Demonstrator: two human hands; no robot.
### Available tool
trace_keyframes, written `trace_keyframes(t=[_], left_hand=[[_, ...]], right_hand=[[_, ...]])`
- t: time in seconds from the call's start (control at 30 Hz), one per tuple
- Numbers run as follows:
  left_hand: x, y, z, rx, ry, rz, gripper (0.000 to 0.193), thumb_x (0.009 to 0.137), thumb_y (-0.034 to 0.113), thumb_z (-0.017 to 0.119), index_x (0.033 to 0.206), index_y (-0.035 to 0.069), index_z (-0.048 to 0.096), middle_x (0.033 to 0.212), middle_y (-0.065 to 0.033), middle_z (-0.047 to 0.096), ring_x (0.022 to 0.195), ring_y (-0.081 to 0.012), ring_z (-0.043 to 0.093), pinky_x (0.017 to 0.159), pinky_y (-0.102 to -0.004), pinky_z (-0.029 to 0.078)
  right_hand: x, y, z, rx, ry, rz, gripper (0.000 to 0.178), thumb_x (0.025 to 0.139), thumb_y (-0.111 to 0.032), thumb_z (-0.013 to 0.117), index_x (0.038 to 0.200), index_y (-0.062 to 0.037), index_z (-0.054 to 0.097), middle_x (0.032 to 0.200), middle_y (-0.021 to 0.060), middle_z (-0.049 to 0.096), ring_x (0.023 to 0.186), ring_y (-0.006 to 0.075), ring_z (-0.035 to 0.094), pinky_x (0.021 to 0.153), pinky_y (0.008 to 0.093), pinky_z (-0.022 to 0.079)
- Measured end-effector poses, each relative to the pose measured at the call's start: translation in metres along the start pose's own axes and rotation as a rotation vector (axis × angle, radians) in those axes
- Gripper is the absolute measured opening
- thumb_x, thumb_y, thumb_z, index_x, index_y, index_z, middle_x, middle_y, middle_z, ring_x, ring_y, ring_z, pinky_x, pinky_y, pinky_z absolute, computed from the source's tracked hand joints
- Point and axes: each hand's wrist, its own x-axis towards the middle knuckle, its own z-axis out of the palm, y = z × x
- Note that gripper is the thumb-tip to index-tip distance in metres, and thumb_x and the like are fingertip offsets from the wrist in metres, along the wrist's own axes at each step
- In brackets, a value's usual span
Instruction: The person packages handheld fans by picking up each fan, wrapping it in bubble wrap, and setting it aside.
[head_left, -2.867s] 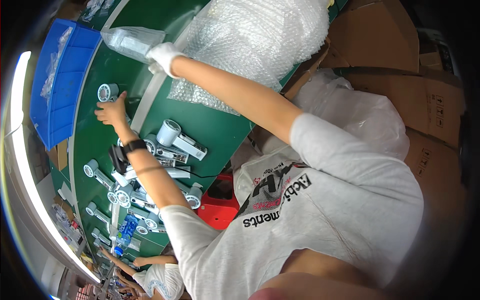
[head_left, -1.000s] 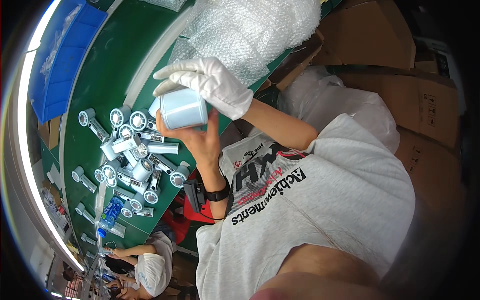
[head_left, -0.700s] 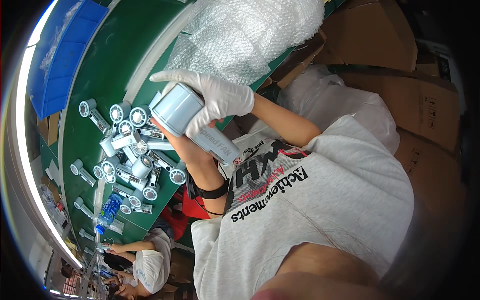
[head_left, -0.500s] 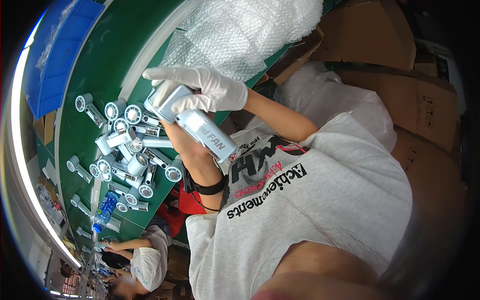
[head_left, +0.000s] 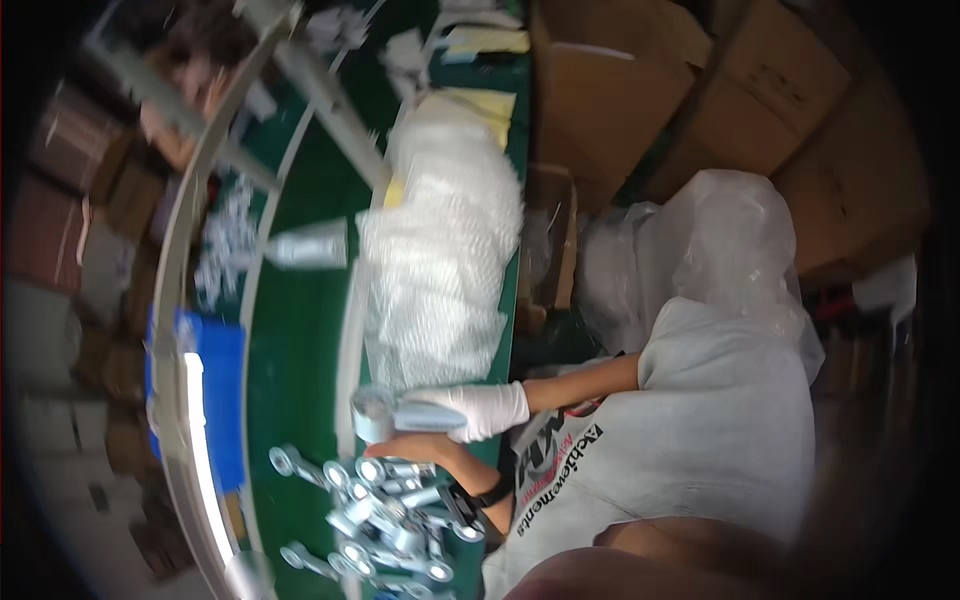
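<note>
A pale blue-grey handheld fan (head_left: 375, 412) is between my hands, over the table edge by the bubble wrap. My right hand (head_left: 490, 410), in a white glove, is closed round its handle side. Just below the fan is my bare left hand (head_left: 415, 446), with a black band on its wrist. It is close to or touching the fan, and blur hides how its fingers are set. Beside it lies a heap of similar fans (head_left: 400, 515), loosely piled on the green table (head_left: 295, 390).
Bubble wrap (head_left: 440, 260) covers the table's near side. A clear bottle-like object (head_left: 308, 247) lies beyond it. A blue bin (head_left: 215, 390) stands past the table's far side. Cardboard boxes (head_left: 620, 90) and a clear plastic bag (head_left: 720, 240) are at the right. Another person (head_left: 165, 130) is at the far upper left.
My view has swung, bringing more bubble wrap and table into sight. The fan has turned so its round head shows. My right hand still holds it.
</note>
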Motion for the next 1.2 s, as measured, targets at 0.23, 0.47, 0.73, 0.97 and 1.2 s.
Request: trace_keyframes(t=[0.23,0.47,0.73,0.97,1.2], left_hand=[[0.022,-0.032,-0.002,0.38,-0.287,-0.078,0.076,0.079,0.046,0.057,0.128,-0.003,0.026,0.122,-0.0206,0.041,0.107,-0.0321,0.046,0.093,-0.0387,0.037],[0.015,-0.063,-0.035,0.305,-0.709,-0.114,0.073,0.074,0.034,0.066,0.128,-0.001,0.03,0.124,-0.0201,0.04,0.104,-0.0328,0.048,0.09,-0.0394,0.038],[0.012,-0.122,-0.094,1.292,-1.23,0.514,0.066,0.071,0.024,0.069,0.123,-0.001,0.038,0.123,-0.0189,0.042,0.1,-0.0344,0.05,0.086,-0.0419,0.039],[0.013,-0.098,-0.099,1.212,-1.182,0.544,0.021,0.077,0.005,0.056,0.094,-0.009,0.056,0.091,-0.0202,0.057,0.084,-0.0377,0.054,0.076,-0.0395,0.044],[0.043,-0.033,-0.08,1.349,-0.642,0.647,0.013,0.078,0.007,0.055,0.077,-0.005,0.061,0.073,-0.0194,0.054,0.064,-0.034,0.052,0.062,-0.0426,0.043]], right_hand=[[-0.002,-0.02,-0.03,-0.662,-0.003,0.457,0.05,0.067,-0.001,0.058,0.114,0.0009,0.04,0.084,0.0153,0.058,0.069,0.0268,0.06,0.061,0.0385,0.048],[-0.026,0.018,-0.055,0.63,-0.232,0.443,0.034,0.071,-0.003,0.059,0.103,0.0003,0.048,0.075,0.012,0.056,0.063,0.0186,0.057,0.052,0.0314,0.048],[0.01,-0.071,-0.074,1.551,0.654,0.555,0.035,0.079,-0.023,0.062,0.101,0.0011,0.049,0.081,0.0117,0.055,0.065,0.0186,0.055,0.053,0.0311,0.049],[-0.007,-0.098,-0.085,1.165,0.518,0.505,0.028,0.082,-0.026,0.058,0.096,-0.0023,0.052,0.073,0.01,0.056,0.061,0.0193,0.056,0.054,0.0337,0.05],[-0.059,-0.035,-0.062,0.678,0.128,0.62,0.033,0.082,-0.034,0.056,0.085,-0.0004,0.054,0.067,0.0096,0.057,0.057,0.017,0.057,0.05,0.0284,0.048]])
